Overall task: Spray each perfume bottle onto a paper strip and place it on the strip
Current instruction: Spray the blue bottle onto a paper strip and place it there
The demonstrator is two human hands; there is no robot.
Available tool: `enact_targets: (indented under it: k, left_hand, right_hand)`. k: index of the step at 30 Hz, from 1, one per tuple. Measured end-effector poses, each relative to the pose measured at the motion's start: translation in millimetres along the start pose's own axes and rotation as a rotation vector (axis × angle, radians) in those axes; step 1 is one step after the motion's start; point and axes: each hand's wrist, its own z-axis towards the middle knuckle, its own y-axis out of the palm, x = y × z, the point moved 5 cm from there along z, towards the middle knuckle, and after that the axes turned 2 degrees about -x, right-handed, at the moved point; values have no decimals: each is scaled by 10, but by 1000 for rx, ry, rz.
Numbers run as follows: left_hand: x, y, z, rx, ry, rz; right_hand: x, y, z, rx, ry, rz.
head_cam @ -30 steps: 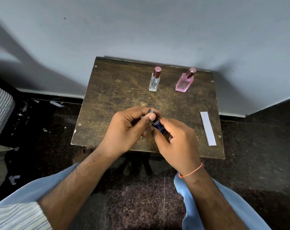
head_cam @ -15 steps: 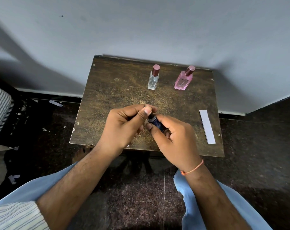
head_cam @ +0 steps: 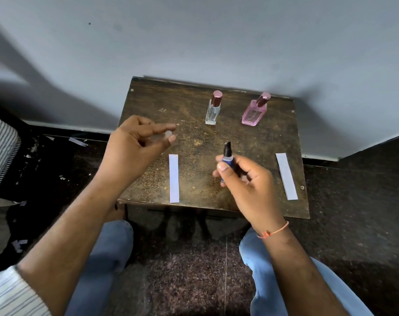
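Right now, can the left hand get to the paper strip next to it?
Probably yes. The left hand hovers just above and beside the near paper strip, with nothing between them, but its fingers pinch a small clear cap, so it isn't free.

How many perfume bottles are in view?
3: a clear bottle and a pink bottle at the table's back, a blue bottle in the right hand.

Both forearms reach in over the table (head_cam: 216, 137). Left hand (head_cam: 134, 147) hovers above its left half, thumb and forefinger pinching a tiny clear cap (head_cam: 168, 134), other fingers loosely curled. Right hand (head_cam: 246, 179) sits over the table's front middle, gripping a small dark blue bottle (head_cam: 227, 156) upright, nozzle bare, wrist angled inward.
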Motion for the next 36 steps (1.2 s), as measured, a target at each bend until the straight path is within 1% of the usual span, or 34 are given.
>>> enact_targets:
  k: [2, 4, 8, 12, 19, 22, 24, 26, 27, 29, 34, 36]
  left_hand:
    - [-76, -11, -13, -16, -25, 104]
    - [-124, -20, -33, -35, -57, 155]
    - [-173, -19, -38, -49, -72, 269]
    - [-246, 3, -14, -62, -50, 406]
    - [-291, 20, -14, -57, -61, 451]
    - [-254, 46, -41, -85, -65, 459]
    - [-189, 94, -70, -125, -14, 512]
    - [-147, 149, -96, -177, 8, 637]
    - [-141, 166, -101, -203, 0, 694]
    - [-148, 186, -100, -245, -43, 734]
    - [-144, 225, -83, -301, -133, 697]
    - [-125, 246, -88, -330, -144, 706]
  right_hand:
    - [25, 34, 22, -3, 134, 210]
    - [32, 70, 35, -13, 199, 362]
    - [18, 126, 31, -80, 274, 609]
    - [-1, 118, 21, -130, 314, 754]
    - [-24, 83, 14, -141, 312, 766]
    - [-39, 62, 17, -139, 303, 751]
    - [-47, 53, 21, -136, 297, 739]
    - [-47, 49, 24, -134, 296, 730]
    - [-46, 48, 24, -131, 296, 725]
    - [-48, 46, 24, -129, 296, 719]
    - [-43, 35, 25, -132, 286, 708]
    - [-33, 37, 21, -133, 288, 707]
